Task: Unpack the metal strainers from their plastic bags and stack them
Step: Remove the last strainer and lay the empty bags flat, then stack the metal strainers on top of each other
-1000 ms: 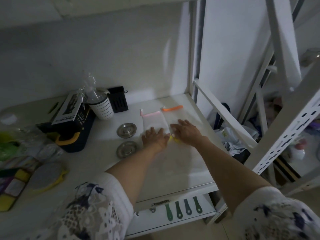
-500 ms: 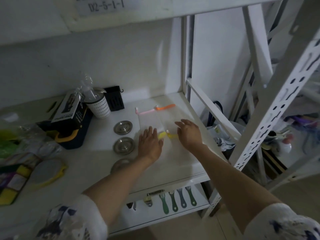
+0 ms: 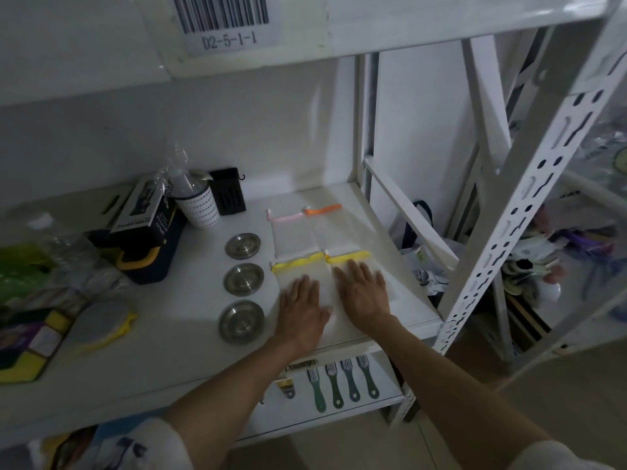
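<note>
Three round metal strainers lie in a column on the white shelf (image 3: 163,361): the far strainer (image 3: 243,245), the middle strainer (image 3: 243,279) and the near strainer (image 3: 241,321). To their right lie flat clear bags: one with a pink strip (image 3: 284,217), one with an orange strip (image 3: 323,209), and two nearer ones with yellow strips (image 3: 297,265) (image 3: 348,257). My left hand (image 3: 302,308) rests flat, fingers spread, on the left yellow-strip bag. On the right yellow-strip bag my right hand (image 3: 364,290) also lies flat. Neither hand grips anything.
A white dotted cup (image 3: 200,206), a black holder (image 3: 228,191) and a dark box with a yellow-trimmed case (image 3: 149,239) stand at the back left. Sponges and packets (image 3: 37,334) lie at far left. Green combs (image 3: 342,381) lie on the lower shelf. A slotted upright (image 3: 509,215) stands at right.
Both hands have slid back toward the shelf's front edge, flattening the two yellow-strip bags side by side. The view has tilted up, bringing the third, near strainer fully into sight.
</note>
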